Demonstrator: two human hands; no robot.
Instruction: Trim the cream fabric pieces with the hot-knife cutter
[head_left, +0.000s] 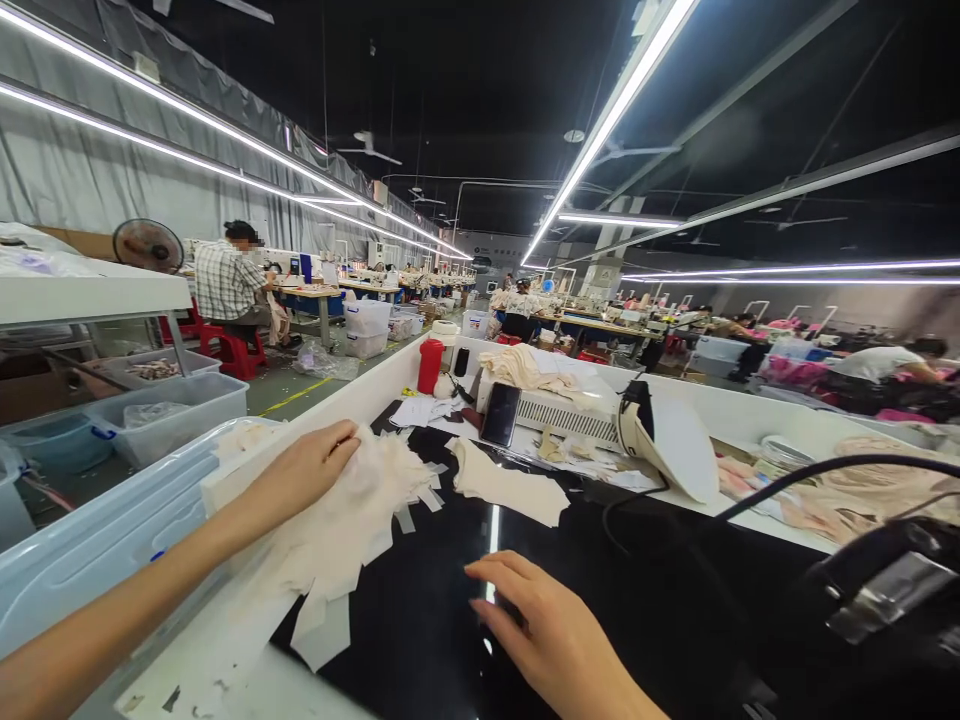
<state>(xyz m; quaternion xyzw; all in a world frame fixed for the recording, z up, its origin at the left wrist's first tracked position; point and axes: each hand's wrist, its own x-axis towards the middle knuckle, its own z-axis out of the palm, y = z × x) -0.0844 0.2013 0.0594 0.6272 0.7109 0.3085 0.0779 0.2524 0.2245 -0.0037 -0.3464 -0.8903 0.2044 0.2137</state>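
My left hand point(319, 465) is at the upper left edge of a loose heap of cream fabric pieces point(360, 510), fingers curled and pressed together on the cloth. White paper-like strips and tabs stick out of the heap's right and lower edges. Over the glossy black tabletop point(427, 620) hovers my right hand point(536, 610), thumb and fingers apart, holding nothing. Beyond it a single cut piece of cream fabric point(510, 482) lies flat, apart from both hands.
A phone point(500, 414) leans on a white vented box point(566, 415) topped with folded cream cloth. Behind are a red bottle point(430, 366) and a white cap-like shape point(667, 445). A dark machine point(892, 590) with a cable is at right; blue-lidded bins point(82, 610) at left.
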